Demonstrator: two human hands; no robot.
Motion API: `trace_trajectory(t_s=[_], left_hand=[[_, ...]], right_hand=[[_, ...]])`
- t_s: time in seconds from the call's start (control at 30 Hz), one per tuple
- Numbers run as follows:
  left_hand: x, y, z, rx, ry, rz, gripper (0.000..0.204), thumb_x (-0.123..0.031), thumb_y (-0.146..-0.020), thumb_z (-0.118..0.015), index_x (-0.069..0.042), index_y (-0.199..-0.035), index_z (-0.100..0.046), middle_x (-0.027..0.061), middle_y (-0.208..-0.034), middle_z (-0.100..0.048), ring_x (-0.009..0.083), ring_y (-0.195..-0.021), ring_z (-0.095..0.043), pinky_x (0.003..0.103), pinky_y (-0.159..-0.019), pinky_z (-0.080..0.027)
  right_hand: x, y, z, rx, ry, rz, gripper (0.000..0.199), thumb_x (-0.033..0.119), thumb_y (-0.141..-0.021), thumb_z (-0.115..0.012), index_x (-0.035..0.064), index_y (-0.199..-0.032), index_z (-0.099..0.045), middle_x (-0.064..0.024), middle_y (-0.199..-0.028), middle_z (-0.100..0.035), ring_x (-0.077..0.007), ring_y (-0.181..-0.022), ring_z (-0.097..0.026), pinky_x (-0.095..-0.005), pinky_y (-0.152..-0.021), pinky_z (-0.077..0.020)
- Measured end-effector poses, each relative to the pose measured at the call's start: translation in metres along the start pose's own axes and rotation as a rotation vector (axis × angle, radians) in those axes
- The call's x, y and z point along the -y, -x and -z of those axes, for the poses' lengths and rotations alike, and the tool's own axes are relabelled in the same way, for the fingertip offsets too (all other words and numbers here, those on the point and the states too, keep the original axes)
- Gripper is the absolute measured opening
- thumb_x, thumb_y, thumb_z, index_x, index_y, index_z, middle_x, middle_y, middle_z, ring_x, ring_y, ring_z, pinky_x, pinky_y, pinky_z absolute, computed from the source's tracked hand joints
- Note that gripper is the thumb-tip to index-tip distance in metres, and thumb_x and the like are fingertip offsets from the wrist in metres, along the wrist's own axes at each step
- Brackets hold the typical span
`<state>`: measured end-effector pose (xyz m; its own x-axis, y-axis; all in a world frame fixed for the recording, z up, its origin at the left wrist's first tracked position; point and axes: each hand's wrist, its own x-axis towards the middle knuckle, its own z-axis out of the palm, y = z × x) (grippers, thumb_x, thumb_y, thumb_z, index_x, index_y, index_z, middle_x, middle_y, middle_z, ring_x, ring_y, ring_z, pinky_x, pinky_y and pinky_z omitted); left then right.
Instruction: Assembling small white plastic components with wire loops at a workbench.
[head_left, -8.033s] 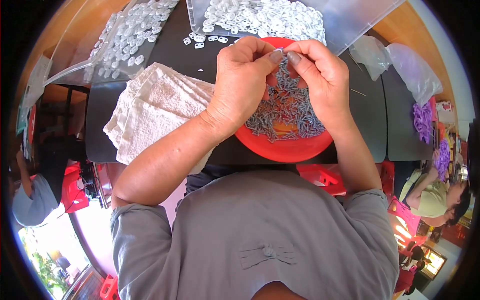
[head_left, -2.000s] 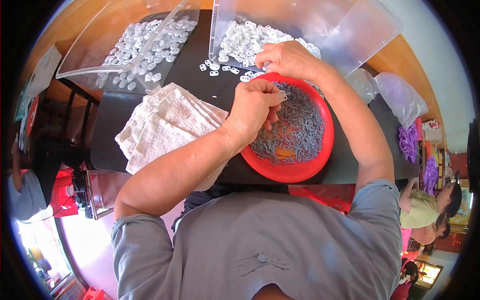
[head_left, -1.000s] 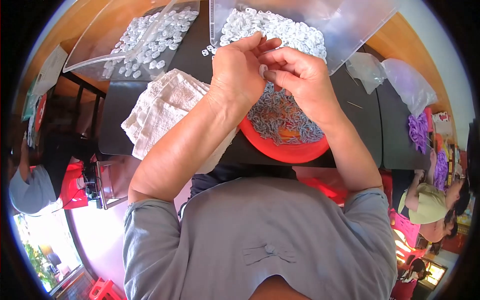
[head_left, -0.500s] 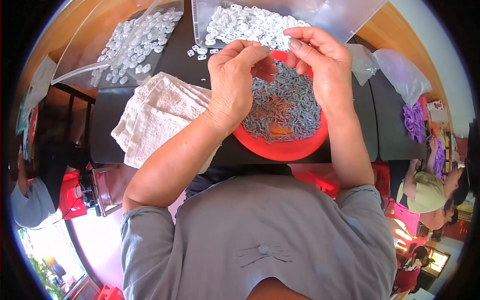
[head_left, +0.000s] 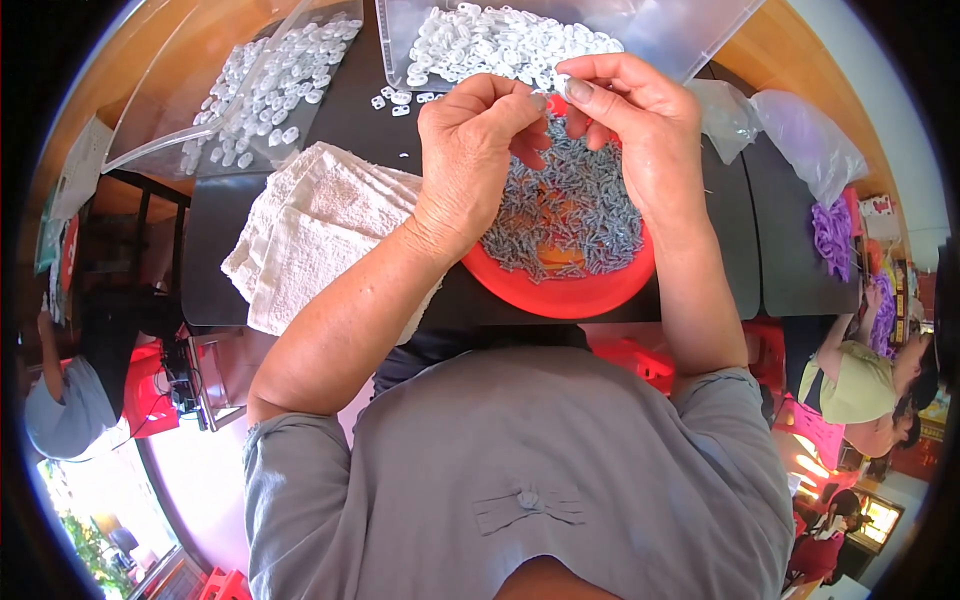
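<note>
Over the far side of a red bowl, both my hands are raised close together. My right hand pinches a small white plastic piece between thumb and forefinger. My left hand is also closed in a pinch, its fingertips near that piece; what they hold is too small to make out. Beneath the hands, many small grey screws fill the bowl. White two-holed plastic pieces lie heaped in a clear bin behind it, and a few loose ones lie on the table.
At my left is a folded cream towel. Beyond it, a clear container holds more white pieces. Clear plastic bags and a purple bundle are at the right. Other people sit at both sides.
The white piece now shows between my right fingertips. Both hands have shifted very slightly, the right a little leftward.
</note>
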<state>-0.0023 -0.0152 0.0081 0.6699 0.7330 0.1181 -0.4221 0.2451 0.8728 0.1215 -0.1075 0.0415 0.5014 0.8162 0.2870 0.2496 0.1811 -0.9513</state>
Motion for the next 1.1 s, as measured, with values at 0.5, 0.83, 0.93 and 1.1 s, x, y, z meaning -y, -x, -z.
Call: trace_trajectory(t_s=[0.5, 0.83, 0.93, 1.1], left_hand=[[0.002, -0.001, -0.001, -0.006, -0.002, -0.011, 0.013, -0.008, -0.085, -0.062, 0.005, -0.082, -0.062, 0.0079, -0.069, -0.062, 0.0123, -0.058, -0.058, 0.026, -0.053, -0.049], [-0.004, 0.002, -0.006, 0.094, -0.042, -0.028, 0.014, -0.004, -0.084, -0.070, 0.004, -0.093, -0.064, 0.0054, -0.079, -0.064, 0.0099, -0.066, -0.060, 0.023, -0.054, -0.049], [-0.004, 0.002, -0.007, 0.177, -0.115, -0.097, 0.022, -0.001, -0.080, -0.075, 0.002, -0.100, -0.066, 0.0034, -0.081, -0.065, 0.0080, -0.070, -0.060, 0.022, -0.055, -0.050], [-0.001, 0.003, -0.002, 0.245, -0.215, -0.194, 0.031, 0.001, -0.076, -0.077, -0.001, -0.105, -0.067, 0.0020, -0.082, -0.065, 0.0060, -0.071, -0.059, 0.021, -0.057, -0.051]], right_hand=[[-0.008, -0.001, 0.005, 0.042, -0.046, -0.028, 0.016, 0.007, -0.091, -0.061, -0.0005, -0.103, -0.069, -0.0025, -0.084, -0.066, -0.0085, -0.067, -0.059, -0.0210, -0.057, -0.0427], [0.000, -0.003, 0.020, 0.150, -0.070, -0.153, 0.020, 0.018, -0.092, -0.062, -0.0012, -0.095, -0.065, -0.0031, -0.076, -0.064, -0.0096, -0.063, -0.060, -0.0204, -0.053, -0.0420], [0.006, -0.003, 0.028, 0.227, -0.103, -0.195, 0.021, 0.020, -0.092, -0.062, -0.0013, -0.092, -0.065, -0.0032, -0.072, -0.063, -0.0095, -0.056, -0.059, -0.0188, -0.050, -0.0399], [0.009, -0.001, 0.033, 0.336, -0.151, -0.238, 0.023, 0.021, -0.092, -0.062, -0.0019, -0.090, -0.065, -0.0043, -0.069, -0.062, -0.0100, -0.051, -0.057, -0.0176, -0.044, -0.0365]])
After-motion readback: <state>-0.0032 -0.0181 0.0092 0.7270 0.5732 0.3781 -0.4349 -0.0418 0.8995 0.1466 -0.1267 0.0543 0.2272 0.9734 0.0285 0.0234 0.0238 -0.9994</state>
